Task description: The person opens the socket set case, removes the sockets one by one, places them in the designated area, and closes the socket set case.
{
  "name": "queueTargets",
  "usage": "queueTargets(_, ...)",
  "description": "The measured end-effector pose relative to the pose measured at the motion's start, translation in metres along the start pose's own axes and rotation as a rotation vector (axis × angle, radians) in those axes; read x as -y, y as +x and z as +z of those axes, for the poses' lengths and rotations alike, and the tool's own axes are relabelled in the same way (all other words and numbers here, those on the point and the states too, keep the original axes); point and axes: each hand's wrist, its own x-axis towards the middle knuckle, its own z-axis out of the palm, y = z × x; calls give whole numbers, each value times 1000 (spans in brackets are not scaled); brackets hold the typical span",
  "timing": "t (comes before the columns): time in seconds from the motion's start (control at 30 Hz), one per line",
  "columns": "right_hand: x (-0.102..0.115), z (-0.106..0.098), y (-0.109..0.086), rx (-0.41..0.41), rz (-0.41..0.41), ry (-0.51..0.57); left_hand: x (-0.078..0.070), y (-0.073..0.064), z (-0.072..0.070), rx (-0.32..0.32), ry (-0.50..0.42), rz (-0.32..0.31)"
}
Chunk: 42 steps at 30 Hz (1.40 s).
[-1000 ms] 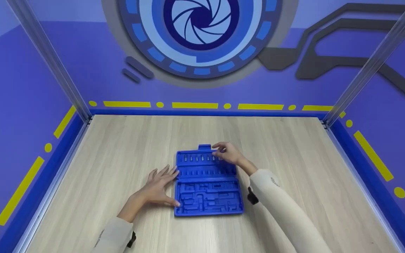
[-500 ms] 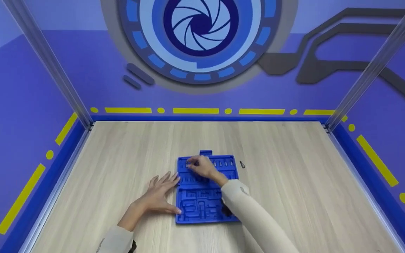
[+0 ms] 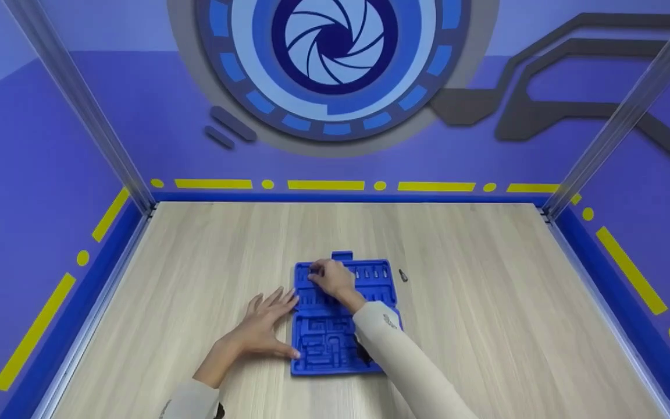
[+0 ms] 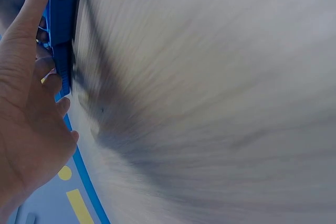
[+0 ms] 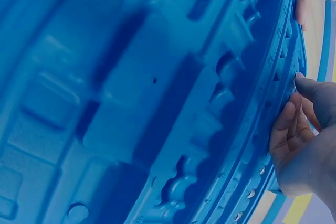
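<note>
A blue plastic tool case (image 3: 317, 366) lies unfolded on the table, its moulded lid farthest from me. My left hand (image 3: 259, 329) is spread along its left side, with the thumb on the lower tray's edge and fingertips by the lid. My right hand (image 3: 335, 280) reaches over the lid's top row and pinches a small screwdriver bit near the left end; the fingers mostly hide that bit. Several metal bits (image 3: 376, 273) stand in slots at the right of the row. Another bit (image 3: 403, 275) lies loose on the wood just right of the lid.
The pale wooden table (image 3: 498, 302) runs on both sides of the case. A blue patterned back wall (image 3: 207, 163) and side walls enclose it, with clear corner posts. My right sleeve (image 3: 410, 361) covers the lower right of the case.
My right hand has moved from the lid's right end to the left end of its top row. The loose bit has come into sight on the table. My left hand stays put.
</note>
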Motion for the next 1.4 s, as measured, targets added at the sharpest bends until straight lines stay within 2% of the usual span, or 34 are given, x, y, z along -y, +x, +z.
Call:
queueTargets(0.27,6,-2,-3,27,39,-22,1,0,1,2,19,7)
queueTargets(0.63,5,-3,-7,47,-7,-97,2,-2,3,7,15,-10)
queueTargets(0.83,5,0,-7,57,-6,-140,1,-1,2,5,16,-13)
queueTargets(0.93,5,1,-7,44,-7,-106,1,0,1,8,15,-15)
queueTargets(1.2,1,0,-12,-21,-26,85,-2,-1,1,9,15,-19)
queueTargets(1.3,0,-4,-14,-30,-53,141,-2,-1,1,11,25,-21)
queueTargets(1.4,-2,-8,-15,-4,-103,238,-1,-1,0,13,35,-23)
